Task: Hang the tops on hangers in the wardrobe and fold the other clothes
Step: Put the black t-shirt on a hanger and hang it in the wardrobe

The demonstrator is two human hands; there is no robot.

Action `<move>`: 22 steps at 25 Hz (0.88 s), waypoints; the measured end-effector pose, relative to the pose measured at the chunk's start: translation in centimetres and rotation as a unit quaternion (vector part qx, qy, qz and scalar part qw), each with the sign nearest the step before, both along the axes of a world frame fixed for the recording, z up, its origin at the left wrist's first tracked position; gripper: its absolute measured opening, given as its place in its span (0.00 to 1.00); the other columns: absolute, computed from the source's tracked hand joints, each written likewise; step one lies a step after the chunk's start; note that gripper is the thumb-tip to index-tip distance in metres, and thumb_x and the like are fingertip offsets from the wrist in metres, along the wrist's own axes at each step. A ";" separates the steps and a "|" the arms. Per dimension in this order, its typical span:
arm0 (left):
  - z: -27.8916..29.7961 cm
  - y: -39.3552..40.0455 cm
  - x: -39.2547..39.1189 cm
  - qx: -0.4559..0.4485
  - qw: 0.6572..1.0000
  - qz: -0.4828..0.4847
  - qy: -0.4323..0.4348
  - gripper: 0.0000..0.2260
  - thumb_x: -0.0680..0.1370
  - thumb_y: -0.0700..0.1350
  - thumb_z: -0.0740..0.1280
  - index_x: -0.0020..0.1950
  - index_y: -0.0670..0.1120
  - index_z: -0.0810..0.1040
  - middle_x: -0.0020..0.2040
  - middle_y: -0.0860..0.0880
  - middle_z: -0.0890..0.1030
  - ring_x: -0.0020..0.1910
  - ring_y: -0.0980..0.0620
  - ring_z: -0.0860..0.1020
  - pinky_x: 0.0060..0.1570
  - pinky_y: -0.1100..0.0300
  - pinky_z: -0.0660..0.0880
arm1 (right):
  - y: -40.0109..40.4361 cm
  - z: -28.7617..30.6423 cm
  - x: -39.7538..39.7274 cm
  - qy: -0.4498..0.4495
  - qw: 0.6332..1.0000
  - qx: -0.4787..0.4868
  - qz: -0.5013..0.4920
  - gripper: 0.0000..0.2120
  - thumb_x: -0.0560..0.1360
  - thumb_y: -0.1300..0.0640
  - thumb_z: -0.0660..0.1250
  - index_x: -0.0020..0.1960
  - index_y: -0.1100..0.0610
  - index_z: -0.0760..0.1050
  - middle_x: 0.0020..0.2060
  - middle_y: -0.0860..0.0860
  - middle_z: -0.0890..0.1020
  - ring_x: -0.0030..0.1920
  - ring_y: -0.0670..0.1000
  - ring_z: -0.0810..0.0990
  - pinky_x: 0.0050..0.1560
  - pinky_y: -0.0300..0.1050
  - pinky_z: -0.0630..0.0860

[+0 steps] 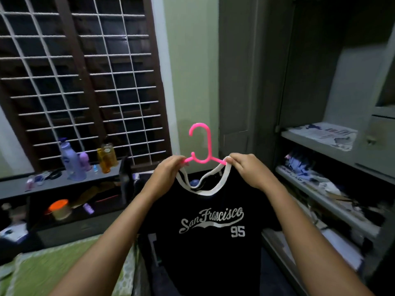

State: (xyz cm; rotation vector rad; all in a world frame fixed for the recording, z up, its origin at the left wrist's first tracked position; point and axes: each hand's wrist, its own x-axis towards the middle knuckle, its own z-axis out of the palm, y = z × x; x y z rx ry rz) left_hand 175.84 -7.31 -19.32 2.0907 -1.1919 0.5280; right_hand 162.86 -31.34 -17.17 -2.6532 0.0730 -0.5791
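Left hand [168,167] & right hand [245,165] each pinched the black tee [205,242] collar onto the pink hanger [202,144], prob. so the top sat straight.

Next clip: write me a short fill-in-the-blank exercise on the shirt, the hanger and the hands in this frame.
1. The hanger in the shirt's neck is coloured ____.
2. The number printed on the black shirt is ____.
3. The left hand and right hand pinch the shirt at its white ____.
4. The orange-lidded jar sits on the side of the person's ____ hand.

Missing words: pink; 95; collar; left
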 end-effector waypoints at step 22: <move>4.4 -38.9 19.6 0.027 0.942 -0.326 -0.077 0.16 0.82 0.55 0.53 0.41 0.46 0.66 0.37 0.51 0.72 0.40 0.43 0.73 0.38 0.50 0.68 | -20.0 2.3 -0.6 -0.055 0.854 0.083 -0.510 0.15 0.81 0.47 0.56 0.51 0.56 0.76 0.46 0.52 0.81 0.53 0.56 0.77 0.52 0.49 0.67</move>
